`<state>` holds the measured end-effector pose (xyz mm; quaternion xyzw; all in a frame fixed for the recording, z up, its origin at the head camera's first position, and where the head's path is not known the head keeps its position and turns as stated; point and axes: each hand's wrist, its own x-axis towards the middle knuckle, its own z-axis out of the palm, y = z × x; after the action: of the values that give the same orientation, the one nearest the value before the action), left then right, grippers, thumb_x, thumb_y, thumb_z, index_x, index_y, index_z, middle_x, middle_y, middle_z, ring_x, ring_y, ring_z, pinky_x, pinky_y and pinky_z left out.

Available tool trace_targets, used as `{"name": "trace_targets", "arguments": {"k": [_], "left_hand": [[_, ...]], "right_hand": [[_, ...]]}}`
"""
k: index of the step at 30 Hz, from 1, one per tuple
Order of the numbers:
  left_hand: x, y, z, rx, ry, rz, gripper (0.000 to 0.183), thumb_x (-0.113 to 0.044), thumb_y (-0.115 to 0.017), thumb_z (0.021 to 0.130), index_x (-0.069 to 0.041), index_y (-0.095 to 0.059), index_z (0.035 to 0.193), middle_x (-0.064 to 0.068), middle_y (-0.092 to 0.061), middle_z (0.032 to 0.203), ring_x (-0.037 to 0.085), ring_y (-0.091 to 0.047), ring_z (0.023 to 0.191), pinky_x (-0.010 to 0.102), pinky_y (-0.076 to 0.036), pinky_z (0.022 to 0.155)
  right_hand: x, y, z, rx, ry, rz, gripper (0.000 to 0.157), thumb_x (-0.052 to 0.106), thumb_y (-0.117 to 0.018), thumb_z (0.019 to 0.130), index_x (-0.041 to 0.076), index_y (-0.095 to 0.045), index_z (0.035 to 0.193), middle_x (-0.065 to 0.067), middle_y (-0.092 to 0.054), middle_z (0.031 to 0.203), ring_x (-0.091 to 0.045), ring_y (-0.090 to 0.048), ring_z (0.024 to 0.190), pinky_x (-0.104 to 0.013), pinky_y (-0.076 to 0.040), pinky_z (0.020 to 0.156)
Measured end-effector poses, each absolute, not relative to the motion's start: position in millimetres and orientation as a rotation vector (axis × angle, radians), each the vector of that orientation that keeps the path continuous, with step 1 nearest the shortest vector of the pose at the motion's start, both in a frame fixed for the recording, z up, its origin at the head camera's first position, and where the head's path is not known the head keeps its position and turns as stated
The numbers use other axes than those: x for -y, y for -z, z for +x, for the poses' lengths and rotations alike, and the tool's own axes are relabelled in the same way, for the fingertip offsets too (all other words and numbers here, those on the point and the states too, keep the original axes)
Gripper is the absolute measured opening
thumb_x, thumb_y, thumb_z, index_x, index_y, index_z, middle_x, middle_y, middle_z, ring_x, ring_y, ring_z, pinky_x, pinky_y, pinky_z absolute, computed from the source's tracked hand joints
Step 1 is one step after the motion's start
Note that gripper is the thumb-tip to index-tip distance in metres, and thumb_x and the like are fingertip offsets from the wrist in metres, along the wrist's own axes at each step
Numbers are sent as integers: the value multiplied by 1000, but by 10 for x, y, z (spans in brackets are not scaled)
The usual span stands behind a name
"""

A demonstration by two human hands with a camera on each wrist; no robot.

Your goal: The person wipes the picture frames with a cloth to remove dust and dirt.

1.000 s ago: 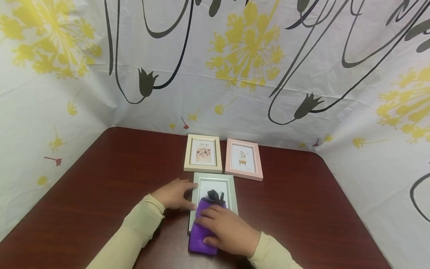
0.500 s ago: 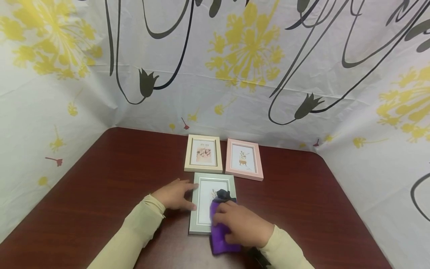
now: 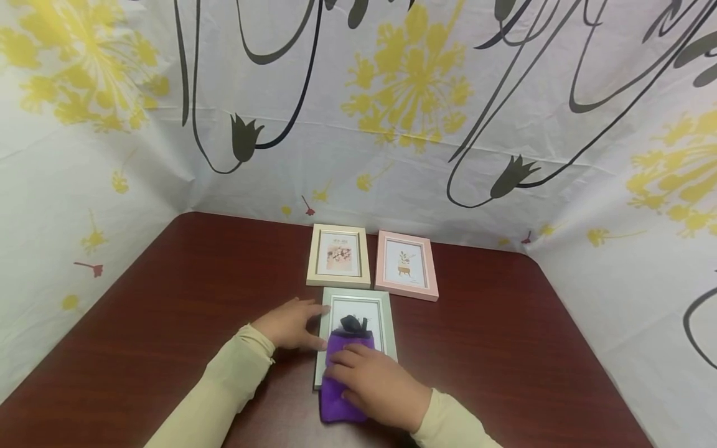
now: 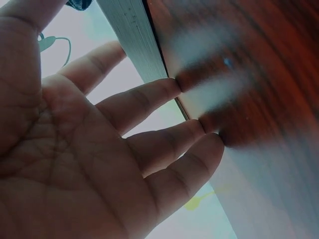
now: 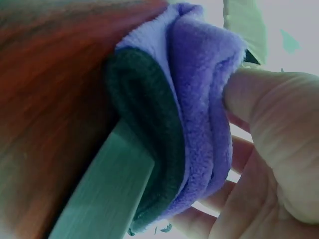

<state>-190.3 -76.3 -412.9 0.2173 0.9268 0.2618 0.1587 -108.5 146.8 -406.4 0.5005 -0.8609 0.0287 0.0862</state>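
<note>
we saw the r. hand (image 3: 383,387) pinching the purple cloth (image 3: 338,400) over the near part of the green frame (image 3: 388,317); the l. hand (image 3: 288,325), w/ fingers spread, touched that frame's l. edge. beyond, we had the cream frame (image 3: 338,255) & pink frame (image 3: 406,264) side by side on the table (image 3: 168,323).

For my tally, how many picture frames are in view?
3: the cream frame back left, the pink frame back right, the pale green frame nearest, partly under the purple cloth.
</note>
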Motion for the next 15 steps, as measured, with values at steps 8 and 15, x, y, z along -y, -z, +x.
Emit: {"name": "trace_targets", "arguments": {"k": [8, 15], "left_hand": [[756, 4133, -1902, -2644, -740, 625, 75, -39, -82, 81, -11, -53, 144, 22, -43, 149, 49, -30, 140, 58, -23, 115], [753, 4120, -1903, -2645, -726, 632, 75, -39, -81, 81, -10, -53, 144, 22, -43, 149, 47, -30, 141, 55, -20, 117]], "right_hand": [[-1545, 3974, -1072, 2732, -93, 1474, 44, 31, -77, 85, 24, -67, 126, -7, -57, 138, -26, -51, 129, -39, -44, 106], [-1723, 3868, -1159, 2889, -135, 1426, 40, 25, -82, 80, 27, -70, 118, -2, -57, 134, -24, -52, 125, -38, -48, 99]]}}
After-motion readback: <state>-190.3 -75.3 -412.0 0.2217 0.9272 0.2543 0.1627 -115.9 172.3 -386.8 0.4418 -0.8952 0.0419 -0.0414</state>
